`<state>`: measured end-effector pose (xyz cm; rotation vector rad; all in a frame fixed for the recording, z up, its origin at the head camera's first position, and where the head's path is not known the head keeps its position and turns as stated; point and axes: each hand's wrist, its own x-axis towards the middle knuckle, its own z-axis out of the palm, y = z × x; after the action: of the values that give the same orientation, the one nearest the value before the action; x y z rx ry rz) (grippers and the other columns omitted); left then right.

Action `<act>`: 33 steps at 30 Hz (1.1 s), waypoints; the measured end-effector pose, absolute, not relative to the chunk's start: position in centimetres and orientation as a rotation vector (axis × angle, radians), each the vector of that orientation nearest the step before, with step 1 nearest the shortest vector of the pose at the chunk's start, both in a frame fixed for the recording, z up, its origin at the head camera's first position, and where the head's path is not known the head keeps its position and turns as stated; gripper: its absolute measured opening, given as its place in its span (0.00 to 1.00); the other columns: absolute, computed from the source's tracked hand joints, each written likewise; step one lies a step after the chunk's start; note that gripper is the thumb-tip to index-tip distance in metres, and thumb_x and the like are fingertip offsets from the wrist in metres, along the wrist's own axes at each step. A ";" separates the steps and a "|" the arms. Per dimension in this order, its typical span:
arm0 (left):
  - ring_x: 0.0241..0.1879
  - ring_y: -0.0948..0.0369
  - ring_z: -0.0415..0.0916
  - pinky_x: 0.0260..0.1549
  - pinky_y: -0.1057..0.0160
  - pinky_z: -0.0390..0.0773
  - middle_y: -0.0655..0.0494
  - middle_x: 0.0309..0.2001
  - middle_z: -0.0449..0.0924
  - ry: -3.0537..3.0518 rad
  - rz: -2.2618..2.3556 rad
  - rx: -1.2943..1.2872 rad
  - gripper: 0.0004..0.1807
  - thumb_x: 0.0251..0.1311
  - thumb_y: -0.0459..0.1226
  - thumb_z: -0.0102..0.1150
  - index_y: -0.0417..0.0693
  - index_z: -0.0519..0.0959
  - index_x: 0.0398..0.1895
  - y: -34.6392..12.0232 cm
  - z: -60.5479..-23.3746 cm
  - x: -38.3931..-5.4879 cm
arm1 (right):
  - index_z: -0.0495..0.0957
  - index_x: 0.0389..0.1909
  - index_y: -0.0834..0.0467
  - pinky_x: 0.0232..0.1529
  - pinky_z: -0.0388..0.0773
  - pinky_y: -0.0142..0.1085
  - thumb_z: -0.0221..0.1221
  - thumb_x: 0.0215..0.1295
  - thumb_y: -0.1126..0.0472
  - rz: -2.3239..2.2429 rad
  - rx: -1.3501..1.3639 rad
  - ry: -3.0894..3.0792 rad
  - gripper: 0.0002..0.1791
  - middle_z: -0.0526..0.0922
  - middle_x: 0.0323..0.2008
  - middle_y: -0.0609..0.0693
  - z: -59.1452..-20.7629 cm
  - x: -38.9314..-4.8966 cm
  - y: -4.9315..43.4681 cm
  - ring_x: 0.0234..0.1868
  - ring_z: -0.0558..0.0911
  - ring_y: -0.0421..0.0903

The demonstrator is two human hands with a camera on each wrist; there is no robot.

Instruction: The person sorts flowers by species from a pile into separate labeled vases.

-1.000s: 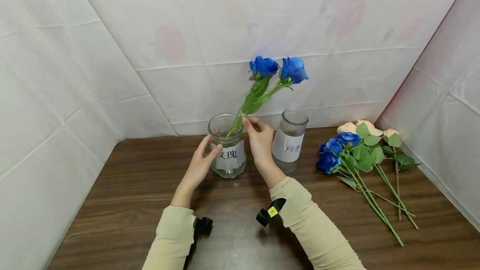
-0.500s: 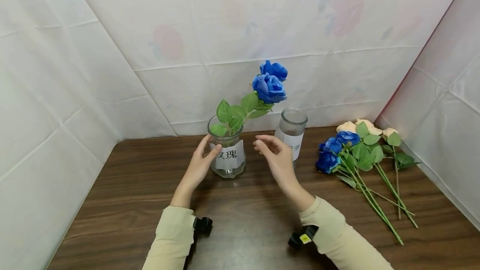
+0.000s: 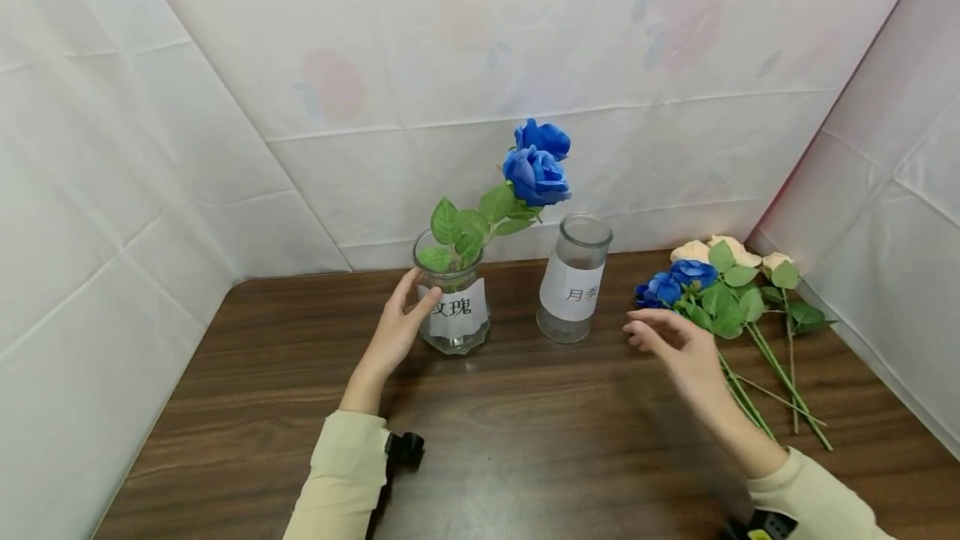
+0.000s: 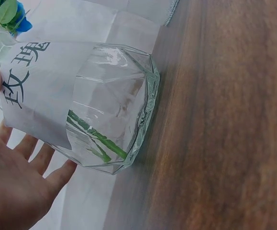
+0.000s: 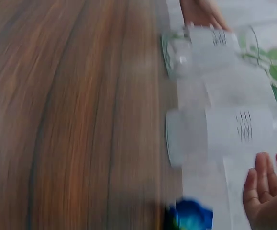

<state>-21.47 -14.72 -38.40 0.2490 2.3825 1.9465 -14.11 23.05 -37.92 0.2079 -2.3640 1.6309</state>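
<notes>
My left hand (image 3: 393, 327) holds a faceted glass vase (image 3: 459, 317) at its left side, thumb on the front by its white paper label, fingers along the side and behind. Two blue roses (image 3: 536, 176) with green leaves lean to the right out of this vase. Through the glass in the left wrist view, the cut ends of green stems (image 4: 105, 143) show near the bottom. My right hand (image 3: 686, 357), fingers loosely bent and holding nothing, is over the table just in front of several blue roses (image 3: 663, 288) lying there, and covers part of their stems.
A taller cylindrical glass vase (image 3: 567, 294) with a white label stands between the first vase and the lying flowers. Pale peach roses (image 3: 727, 250) lie beyond the blue ones at the right. White cloth (image 3: 420, 190) hangs along the table's back and sides.
My right hand has let go of a blue rose stem in the faceted vase and swung right to the lying flowers. That rose's head has turned and dropped slightly. My left hand has stayed put.
</notes>
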 end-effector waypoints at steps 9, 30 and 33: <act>0.73 0.50 0.48 0.69 0.47 0.57 0.44 0.73 0.55 2.414 1.982 0.277 0.35 0.74 0.47 0.51 0.47 0.53 0.78 -15.2 -40.8 -22.7 | 0.77 0.58 0.63 0.37 0.81 0.31 0.60 0.71 0.49 1.466 -0.095 -2.621 0.25 0.85 0.38 0.39 -37.9 -13.6 30.8 0.38 0.84 0.38; 0.74 0.49 0.47 0.70 0.45 0.56 0.43 0.74 0.54 2.426 1.965 0.264 0.38 0.73 0.49 0.52 0.45 0.51 0.78 -15.0 -41.2 -22.9 | 0.82 0.50 0.69 0.31 0.78 0.43 0.60 0.69 0.46 0.988 -0.136 -2.995 0.28 0.84 0.44 0.67 -42.0 -16.7 36.0 0.39 0.83 0.58; 0.74 0.49 0.47 0.69 0.45 0.57 0.43 0.74 0.53 2.424 1.974 0.260 0.38 0.73 0.49 0.52 0.45 0.52 0.78 -15.1 -41.2 -23.0 | 0.85 0.45 0.68 0.31 0.76 0.44 0.62 0.68 0.48 0.894 -0.085 -3.012 0.24 0.83 0.46 0.69 -42.0 -17.1 35.8 0.40 0.82 0.61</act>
<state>-22.99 -15.08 -41.23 0.2600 2.4236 1.9736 -17.08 35.85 -42.05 -0.0852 -3.0122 0.8943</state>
